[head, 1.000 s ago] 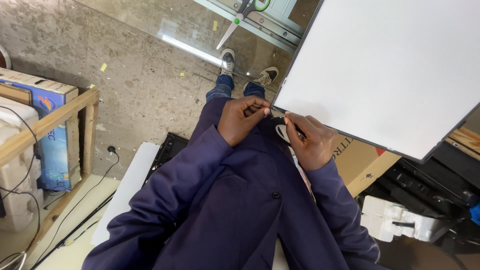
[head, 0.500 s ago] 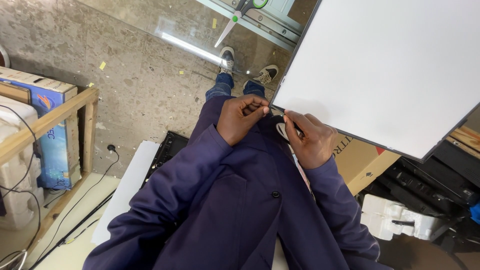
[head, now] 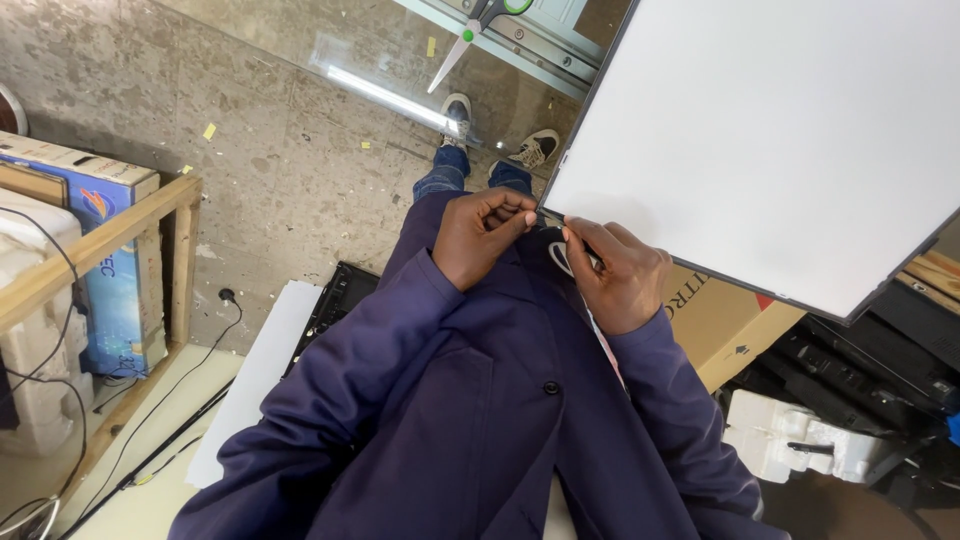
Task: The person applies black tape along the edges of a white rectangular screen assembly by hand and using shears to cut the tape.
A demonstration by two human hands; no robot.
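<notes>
Two hands meet at the near-left corner of the large flat white panel (head: 780, 140). Your left hand (head: 482, 235) is curled tight, fingertips pinching at that corner edge. Just right of it, your right hand (head: 620, 272) is closed around a thin looped cable (head: 556, 258) beneath the corner. From both grips the panel stretches away rightward, its long edge running down-right. Green-handled scissors (head: 470, 30) lie far off.

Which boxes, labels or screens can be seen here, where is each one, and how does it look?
White panel: upper right, large flat rectangle, dark edge; both hands at its lower-left corner.
Blue box: left, in a wooden rack, blue with an orange mark.
Brown carton: under the panel, cardboard with dark print and a red patch.
</notes>
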